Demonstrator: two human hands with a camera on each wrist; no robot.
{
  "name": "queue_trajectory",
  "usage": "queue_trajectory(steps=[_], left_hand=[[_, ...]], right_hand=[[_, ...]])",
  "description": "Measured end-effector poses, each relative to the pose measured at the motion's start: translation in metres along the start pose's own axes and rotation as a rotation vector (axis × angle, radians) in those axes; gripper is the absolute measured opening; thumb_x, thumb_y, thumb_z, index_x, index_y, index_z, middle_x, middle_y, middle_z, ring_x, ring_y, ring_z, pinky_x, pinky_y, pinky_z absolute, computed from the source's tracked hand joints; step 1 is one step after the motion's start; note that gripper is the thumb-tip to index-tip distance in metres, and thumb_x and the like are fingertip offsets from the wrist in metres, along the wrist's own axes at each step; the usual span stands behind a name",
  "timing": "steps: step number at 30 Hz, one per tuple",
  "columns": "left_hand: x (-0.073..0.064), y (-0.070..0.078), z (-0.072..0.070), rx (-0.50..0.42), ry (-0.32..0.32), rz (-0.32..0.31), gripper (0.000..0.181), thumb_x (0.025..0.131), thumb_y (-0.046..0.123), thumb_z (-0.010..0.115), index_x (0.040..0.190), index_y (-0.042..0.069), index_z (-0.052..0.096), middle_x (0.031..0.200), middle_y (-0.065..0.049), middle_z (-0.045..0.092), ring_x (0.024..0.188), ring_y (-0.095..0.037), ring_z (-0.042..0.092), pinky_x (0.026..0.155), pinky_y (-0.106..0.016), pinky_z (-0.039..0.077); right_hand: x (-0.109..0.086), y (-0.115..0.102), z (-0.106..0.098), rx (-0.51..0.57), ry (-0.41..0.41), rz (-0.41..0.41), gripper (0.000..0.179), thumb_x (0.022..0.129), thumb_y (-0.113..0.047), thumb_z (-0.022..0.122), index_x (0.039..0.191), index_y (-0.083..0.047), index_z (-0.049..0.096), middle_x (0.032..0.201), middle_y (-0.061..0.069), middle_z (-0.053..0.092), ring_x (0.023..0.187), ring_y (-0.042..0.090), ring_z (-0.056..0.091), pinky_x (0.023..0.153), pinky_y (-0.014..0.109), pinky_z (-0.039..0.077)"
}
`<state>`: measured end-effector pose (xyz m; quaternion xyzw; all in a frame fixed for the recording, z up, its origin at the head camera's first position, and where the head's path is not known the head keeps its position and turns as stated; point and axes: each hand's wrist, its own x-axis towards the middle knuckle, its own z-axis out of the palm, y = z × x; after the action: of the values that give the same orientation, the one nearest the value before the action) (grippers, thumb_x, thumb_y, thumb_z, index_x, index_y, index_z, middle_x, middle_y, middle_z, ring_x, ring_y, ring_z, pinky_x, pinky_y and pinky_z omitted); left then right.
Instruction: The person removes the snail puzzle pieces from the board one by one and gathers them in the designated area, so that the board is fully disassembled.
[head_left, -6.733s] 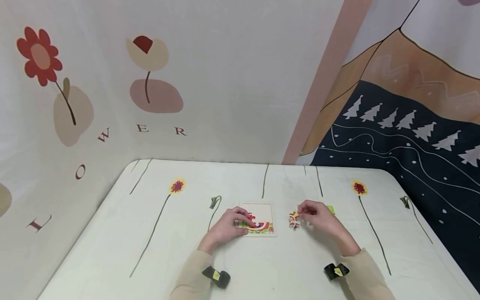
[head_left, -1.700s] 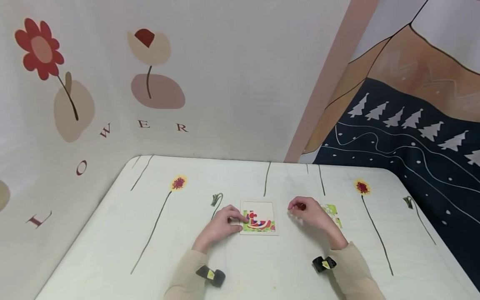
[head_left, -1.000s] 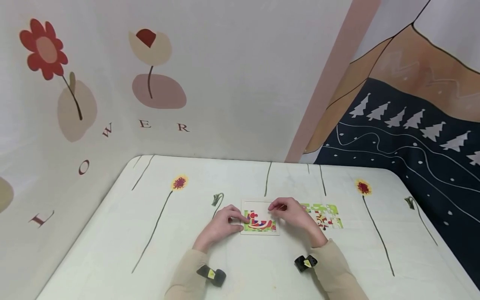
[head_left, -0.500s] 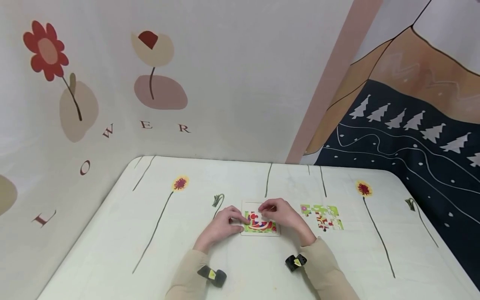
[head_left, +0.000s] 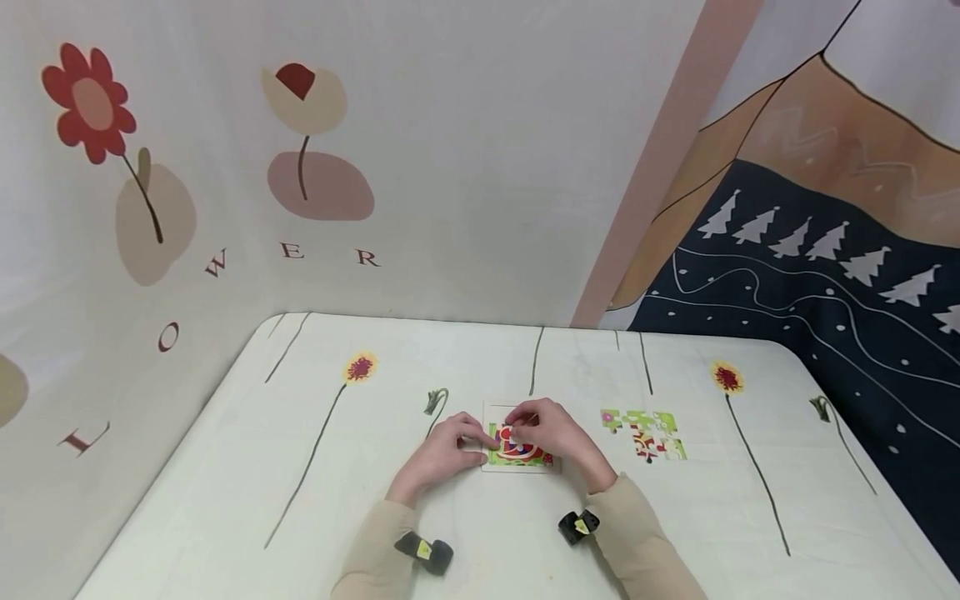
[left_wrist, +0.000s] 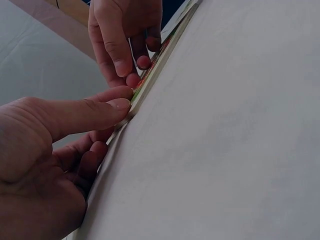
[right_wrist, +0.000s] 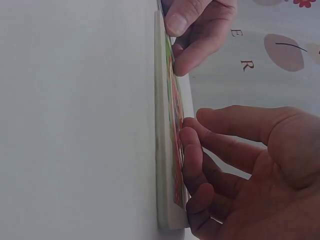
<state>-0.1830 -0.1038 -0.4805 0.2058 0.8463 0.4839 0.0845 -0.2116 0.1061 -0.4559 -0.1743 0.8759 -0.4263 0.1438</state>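
A small square jigsaw board (head_left: pixel 521 469) lies on the table, with red, purple and green pieces filling its lower part. My left hand (head_left: pixel 444 450) grips its left edge; in the left wrist view the thumb (left_wrist: pixel 107 115) and index finger meet at the corner. My right hand (head_left: pixel 558 433) is over the board's upper right, its thumb and index finger pinching a puzzle piece that is almost fully hidden. In the right wrist view the curled lower fingers (right_wrist: pixel 192 160) rest against the puzzle's surface.
Several loose puzzle pieces (head_left: pixel 652 433), green and red, lie in a cluster to the right of the board. The white tablecloth (head_left: pixel 375 417) has printed flowers. A printed curtain (head_left: pixel 480 167) hangs behind the table's back edge.
My right hand came from the loose pieces leftward onto the board, uncovering the cluster; over the last half second it slid slightly further left. My left hand stayed at the board's left edge.
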Motion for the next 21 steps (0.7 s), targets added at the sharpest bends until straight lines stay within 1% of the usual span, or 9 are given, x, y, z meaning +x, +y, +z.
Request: queue_trajectory(steps=[5, 13, 21], left_hand=[[0.0001, -0.0001, 0.0001, -0.002, 0.002, -0.012, 0.02, 0.079, -0.003, 0.072, 0.095, 0.008, 0.076, 0.094, 0.002, 0.056, 0.092, -0.018, 0.051, 0.08, -0.034, 0.043], [0.0003, -0.0001, -0.0002, -0.002, 0.007, -0.012, 0.02, 0.079, -0.003, 0.072, 0.095, 0.007, 0.076, 0.094, 0.002, 0.056, 0.091, -0.018, 0.051, 0.079, -0.032, 0.042], [0.0007, -0.0012, 0.0005, 0.002, 0.002, -0.005, 0.02, 0.078, -0.002, 0.073, 0.095, 0.008, 0.076, 0.094, 0.003, 0.056, 0.091, -0.018, 0.051, 0.079, -0.032, 0.042]], right_hand=[[0.0006, 0.0002, 0.0008, 0.022, 0.005, 0.006, 0.013, 0.085, -0.002, 0.066, 0.098, -0.002, 0.069, 0.08, 0.0, 0.06, 0.072, 0.014, 0.052, 0.065, 0.03, 0.044], [0.0017, 0.0029, 0.002, 0.057, 0.024, -0.029, 0.012, 0.085, 0.0, 0.064, 0.096, -0.003, 0.066, 0.083, 0.002, 0.06, 0.075, 0.016, 0.052, 0.068, 0.031, 0.044], [0.0011, 0.0021, 0.004, 0.087, 0.033, -0.002, 0.01, 0.087, 0.0, 0.064, 0.096, -0.005, 0.064, 0.086, 0.004, 0.06, 0.077, 0.018, 0.052, 0.067, 0.031, 0.044]])
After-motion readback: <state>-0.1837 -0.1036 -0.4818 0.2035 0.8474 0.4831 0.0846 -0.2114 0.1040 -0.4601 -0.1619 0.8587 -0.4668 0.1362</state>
